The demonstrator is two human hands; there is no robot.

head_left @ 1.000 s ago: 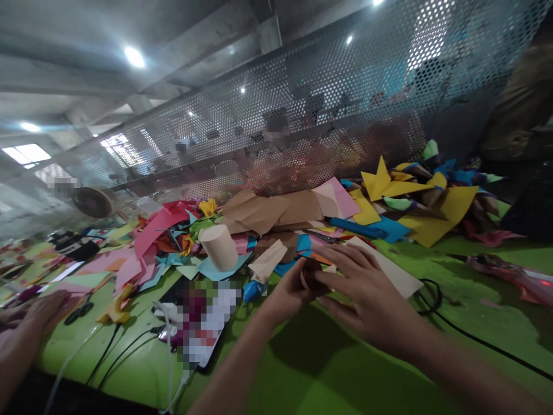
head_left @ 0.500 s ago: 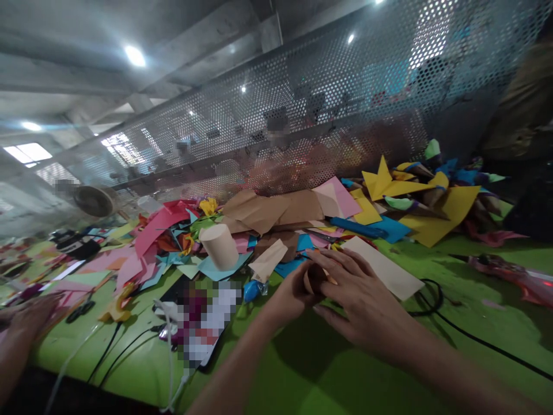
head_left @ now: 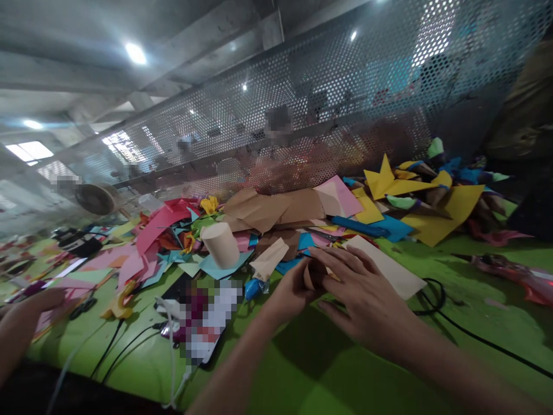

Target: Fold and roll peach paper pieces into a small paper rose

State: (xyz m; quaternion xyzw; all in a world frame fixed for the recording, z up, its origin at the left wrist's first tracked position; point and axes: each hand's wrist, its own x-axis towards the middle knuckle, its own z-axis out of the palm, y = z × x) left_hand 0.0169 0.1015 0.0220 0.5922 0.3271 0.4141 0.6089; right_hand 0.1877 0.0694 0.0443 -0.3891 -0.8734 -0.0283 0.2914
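Note:
Near the middle of the view, my left hand (head_left: 291, 291) is curled round a small brown paper roll (head_left: 311, 274). My right hand (head_left: 356, 288) lies over the roll from the right, its fingers bent against it; they hide much of the roll. Just behind my hands is a cream sheet (head_left: 386, 266), flat on the green table (head_left: 328, 369). A folded beige paper piece (head_left: 270, 259) lies left of them, near a small blue object (head_left: 254, 289). Farther left, a cream cylinder (head_left: 220, 245) stands on light blue paper.
A phone (head_left: 216, 323) with white cables lies at the front left. A glue gun (head_left: 510, 275) is at the right, its black cord crossing the table. Another person's hand (head_left: 38, 305) is at the far left. Coloured paper (head_left: 276, 208) piles up before a perforated metal screen (head_left: 302, 115).
My right hand has shifted slightly on the brown roll, its fingers still against it. The other person's hand at the far left has moved a little and lifted.

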